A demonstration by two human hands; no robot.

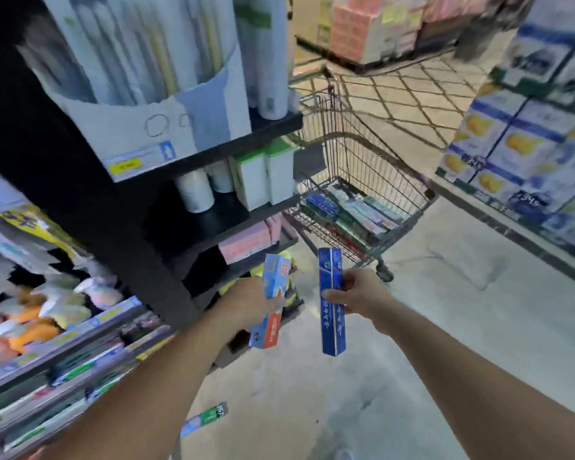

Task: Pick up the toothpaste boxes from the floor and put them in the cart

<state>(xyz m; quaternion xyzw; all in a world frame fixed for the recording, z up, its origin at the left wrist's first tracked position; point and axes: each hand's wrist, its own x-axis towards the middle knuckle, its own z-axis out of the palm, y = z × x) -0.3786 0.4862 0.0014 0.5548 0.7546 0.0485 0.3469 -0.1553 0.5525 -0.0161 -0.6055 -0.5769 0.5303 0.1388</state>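
My left hand [249, 302] grips a light blue and red toothpaste box [273, 280] around its middle, held upright. My right hand [357, 298] is closed on a dark blue toothpaste box [332, 323], also upright. Both boxes hang in the air side by side, a short way in front of the wire shopping cart [362, 161]. Several toothpaste boxes [349, 210] lie stacked in the cart's basket. One more blue and green toothpaste box [205, 418] lies on the floor below my left forearm.
A black shelf unit [219, 151] with rolls and white cartons stands left of the cart, close to my left hand. Lower shelves of goods [63, 343] run along the left. Stacked cartons [528, 144] line the right side. Pale concrete floor [462, 310] lies between.
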